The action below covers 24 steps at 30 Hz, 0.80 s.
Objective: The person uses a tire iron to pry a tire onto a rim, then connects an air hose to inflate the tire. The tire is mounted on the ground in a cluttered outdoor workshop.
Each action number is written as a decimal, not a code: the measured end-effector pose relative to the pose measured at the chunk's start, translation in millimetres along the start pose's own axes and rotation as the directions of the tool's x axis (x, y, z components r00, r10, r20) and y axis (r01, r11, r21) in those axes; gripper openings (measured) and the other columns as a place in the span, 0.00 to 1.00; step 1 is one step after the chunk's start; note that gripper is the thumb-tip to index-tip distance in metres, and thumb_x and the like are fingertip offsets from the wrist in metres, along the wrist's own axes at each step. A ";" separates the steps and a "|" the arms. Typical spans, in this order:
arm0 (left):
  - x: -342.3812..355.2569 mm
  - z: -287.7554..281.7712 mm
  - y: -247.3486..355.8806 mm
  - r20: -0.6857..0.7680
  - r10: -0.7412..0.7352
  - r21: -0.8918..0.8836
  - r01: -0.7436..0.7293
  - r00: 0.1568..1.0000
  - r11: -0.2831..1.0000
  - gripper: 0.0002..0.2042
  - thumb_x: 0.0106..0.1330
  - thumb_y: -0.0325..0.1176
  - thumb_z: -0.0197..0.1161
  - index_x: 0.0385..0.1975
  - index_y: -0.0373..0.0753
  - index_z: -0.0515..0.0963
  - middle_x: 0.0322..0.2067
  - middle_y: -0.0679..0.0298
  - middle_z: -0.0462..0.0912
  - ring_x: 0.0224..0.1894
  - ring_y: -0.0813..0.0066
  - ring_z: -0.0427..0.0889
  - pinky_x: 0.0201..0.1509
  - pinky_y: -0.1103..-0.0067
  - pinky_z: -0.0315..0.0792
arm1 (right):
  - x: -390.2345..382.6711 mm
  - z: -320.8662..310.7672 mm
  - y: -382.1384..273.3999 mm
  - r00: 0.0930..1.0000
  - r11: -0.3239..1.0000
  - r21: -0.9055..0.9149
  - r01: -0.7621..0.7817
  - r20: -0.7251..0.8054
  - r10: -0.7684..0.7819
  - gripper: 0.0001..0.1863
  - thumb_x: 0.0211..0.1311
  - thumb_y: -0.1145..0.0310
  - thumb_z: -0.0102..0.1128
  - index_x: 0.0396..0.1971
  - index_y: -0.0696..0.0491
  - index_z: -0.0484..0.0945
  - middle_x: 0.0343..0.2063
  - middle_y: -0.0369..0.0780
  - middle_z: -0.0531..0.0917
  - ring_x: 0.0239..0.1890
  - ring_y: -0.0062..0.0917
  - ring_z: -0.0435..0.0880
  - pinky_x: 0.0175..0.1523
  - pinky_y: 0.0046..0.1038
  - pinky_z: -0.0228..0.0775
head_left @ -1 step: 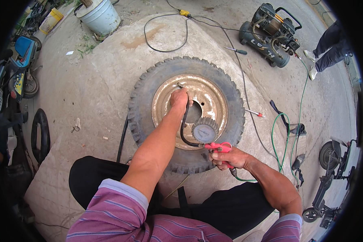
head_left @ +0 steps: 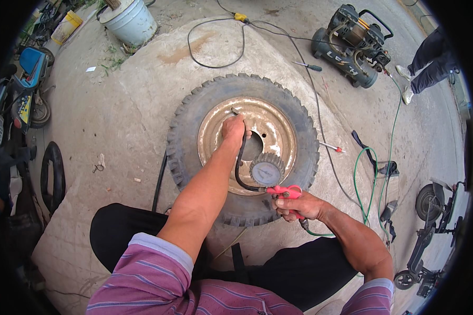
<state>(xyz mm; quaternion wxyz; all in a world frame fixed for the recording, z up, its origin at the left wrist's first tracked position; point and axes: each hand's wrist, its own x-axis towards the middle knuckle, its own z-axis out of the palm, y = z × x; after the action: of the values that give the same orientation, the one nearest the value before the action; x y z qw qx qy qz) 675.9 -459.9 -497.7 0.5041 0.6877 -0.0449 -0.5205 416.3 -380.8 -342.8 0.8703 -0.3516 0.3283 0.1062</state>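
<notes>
A chunky-treaded tyre [head_left: 299,118] lies flat on the ground in front of me, around a rusty, worn steel wheel rim [head_left: 277,122]. My left hand [head_left: 233,128] reaches over the rim, its fingers closed round the upper end of a black rubber hose [head_left: 240,158]. A metal fitting [head_left: 235,111] shows just beyond the fingers; its contact with a valve is hidden. At the tyre's near right edge, my right hand [head_left: 302,206] grips a red tyre inflator gun [head_left: 285,191]. A round dial gauge [head_left: 267,170] in a black ribbed cover sits on the gun. The hose runs into it.
A black air compressor [head_left: 352,44] stands at the far right, near a standing person's legs [head_left: 431,63]. Its green air hose [head_left: 397,105] trails down the right side. A screwdriver [head_left: 312,67], cables, a white bucket [head_left: 129,23], an inner tube [head_left: 52,176] and a scooter [head_left: 423,236] surround the work.
</notes>
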 end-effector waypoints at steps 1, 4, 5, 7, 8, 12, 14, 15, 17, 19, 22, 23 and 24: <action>0.3 -0.1 0.0 -0.001 0.000 -0.002 0.000 1.000 1.000 0.12 0.67 0.38 0.55 0.30 0.35 0.75 0.20 0.61 0.77 0.15 0.71 0.76 0.18 0.74 0.74 | -0.1 0.5 -0.6 1.000 1.000 -0.002 0.000 -0.001 0.000 0.14 0.68 0.54 0.59 0.37 0.49 0.74 0.20 0.29 0.67 0.20 0.14 0.65 0.25 0.20 0.59; -1.3 2.1 0.5 -0.002 0.001 -0.008 -0.001 1.000 1.000 0.12 0.67 0.38 0.56 0.30 0.35 0.75 0.19 0.60 0.77 0.15 0.71 0.76 0.17 0.74 0.74 | -0.7 0.3 -1.0 1.000 1.000 -0.009 -0.003 -0.005 0.003 0.13 0.68 0.54 0.58 0.35 0.49 0.73 0.20 0.29 0.67 0.19 0.14 0.65 0.25 0.20 0.59; -1.7 2.2 0.5 -0.005 0.005 -0.009 -0.005 1.000 1.000 0.12 0.67 0.38 0.56 0.30 0.35 0.75 0.19 0.60 0.77 0.15 0.71 0.76 0.17 0.74 0.74 | -0.4 -0.4 -0.5 1.000 1.000 -0.015 -0.005 0.000 0.005 0.13 0.68 0.54 0.58 0.34 0.49 0.73 0.20 0.29 0.67 0.19 0.14 0.65 0.25 0.20 0.59; -2.1 2.2 0.8 -0.011 0.008 -0.017 -0.008 1.000 1.000 0.12 0.67 0.38 0.56 0.30 0.35 0.75 0.19 0.60 0.77 0.15 0.70 0.76 0.17 0.74 0.74 | 0.4 -0.6 0.0 1.000 1.000 -0.021 -0.009 0.004 0.009 0.13 0.68 0.54 0.58 0.33 0.48 0.73 0.20 0.29 0.67 0.19 0.14 0.65 0.26 0.20 0.59; -1.9 2.3 0.7 -0.015 0.006 -0.024 -0.006 1.000 1.000 0.12 0.67 0.38 0.56 0.31 0.35 0.75 0.19 0.60 0.77 0.14 0.70 0.76 0.17 0.74 0.74 | 0.7 -0.6 0.1 1.000 1.000 -0.021 -0.011 0.003 0.011 0.13 0.68 0.54 0.58 0.32 0.48 0.72 0.20 0.29 0.67 0.19 0.14 0.65 0.26 0.20 0.59; -1.9 2.0 0.8 -0.017 0.002 -0.027 -0.003 1.000 1.000 0.12 0.67 0.38 0.56 0.31 0.34 0.75 0.19 0.59 0.77 0.15 0.70 0.77 0.17 0.74 0.75 | 0.9 -0.1 -0.8 1.000 1.000 -0.022 -0.015 0.005 0.015 0.14 0.68 0.54 0.58 0.31 0.48 0.72 0.20 0.29 0.67 0.19 0.14 0.65 0.26 0.20 0.59; -2.2 1.6 0.8 -0.019 0.001 -0.004 -0.002 1.000 1.000 0.13 0.66 0.39 0.55 0.33 0.33 0.77 0.21 0.59 0.78 0.16 0.69 0.79 0.19 0.74 0.76 | 0.0 1.0 -2.7 1.000 0.999 -0.033 -0.019 -0.002 0.019 0.14 0.68 0.54 0.59 0.32 0.48 0.72 0.20 0.29 0.67 0.19 0.14 0.65 0.26 0.21 0.59; -2.1 1.3 0.6 -0.019 0.001 0.007 -0.001 1.000 1.000 0.14 0.66 0.39 0.55 0.34 0.33 0.78 0.22 0.59 0.78 0.17 0.69 0.80 0.19 0.75 0.77 | -0.3 1.6 -3.2 1.000 0.999 -0.038 -0.021 -0.006 0.021 0.14 0.67 0.54 0.59 0.32 0.48 0.73 0.20 0.29 0.67 0.19 0.14 0.65 0.26 0.21 0.59; -2.2 0.6 0.7 -0.012 0.003 0.008 -0.003 1.000 1.000 0.14 0.66 0.39 0.55 0.34 0.33 0.78 0.22 0.59 0.78 0.17 0.69 0.80 0.19 0.74 0.77 | -0.3 2.4 -3.1 1.000 0.999 -0.038 -0.023 -0.017 0.023 0.14 0.67 0.54 0.59 0.32 0.48 0.73 0.20 0.29 0.67 0.19 0.14 0.65 0.26 0.21 0.59; -2.5 0.2 1.4 -0.012 0.003 0.007 -0.003 1.000 1.000 0.14 0.66 0.39 0.55 0.34 0.33 0.78 0.22 0.60 0.78 0.17 0.69 0.80 0.19 0.74 0.77 | -0.7 3.7 -4.4 1.000 0.999 -0.035 -0.023 -0.022 0.022 0.14 0.67 0.54 0.59 0.33 0.49 0.73 0.20 0.28 0.67 0.19 0.14 0.65 0.26 0.21 0.59; -2.9 1.2 1.5 -0.016 -0.002 0.001 0.002 1.000 1.000 0.14 0.65 0.39 0.55 0.34 0.33 0.78 0.22 0.60 0.78 0.17 0.69 0.80 0.19 0.74 0.77 | -1.0 4.3 -5.5 1.000 0.999 -0.030 -0.023 -0.016 0.023 0.13 0.67 0.54 0.59 0.34 0.49 0.73 0.20 0.29 0.68 0.20 0.14 0.66 0.27 0.21 0.60; -2.7 1.3 1.4 -0.017 -0.001 0.000 0.001 1.000 1.000 0.14 0.65 0.39 0.55 0.34 0.33 0.78 0.22 0.60 0.78 0.17 0.69 0.80 0.19 0.74 0.77 | -0.1 1.9 -3.4 1.000 0.999 -0.030 -0.024 -0.007 0.024 0.13 0.67 0.55 0.59 0.35 0.49 0.73 0.21 0.29 0.68 0.20 0.14 0.66 0.27 0.21 0.61; -2.5 1.3 1.3 -0.017 0.000 -0.001 0.000 1.000 1.000 0.14 0.65 0.39 0.55 0.34 0.33 0.78 0.22 0.59 0.78 0.17 0.68 0.80 0.19 0.74 0.77 | 0.6 0.4 -2.0 1.000 0.999 -0.030 -0.025 0.002 0.025 0.13 0.67 0.55 0.59 0.36 0.49 0.73 0.21 0.29 0.68 0.20 0.14 0.67 0.28 0.21 0.61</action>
<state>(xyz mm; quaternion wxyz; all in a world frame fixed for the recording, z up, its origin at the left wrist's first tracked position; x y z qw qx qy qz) 674.5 -459.9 -495.0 0.5047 0.6920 -0.0404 -0.5146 417.8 -382.0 -341.8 0.8640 -0.3602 0.3299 0.1225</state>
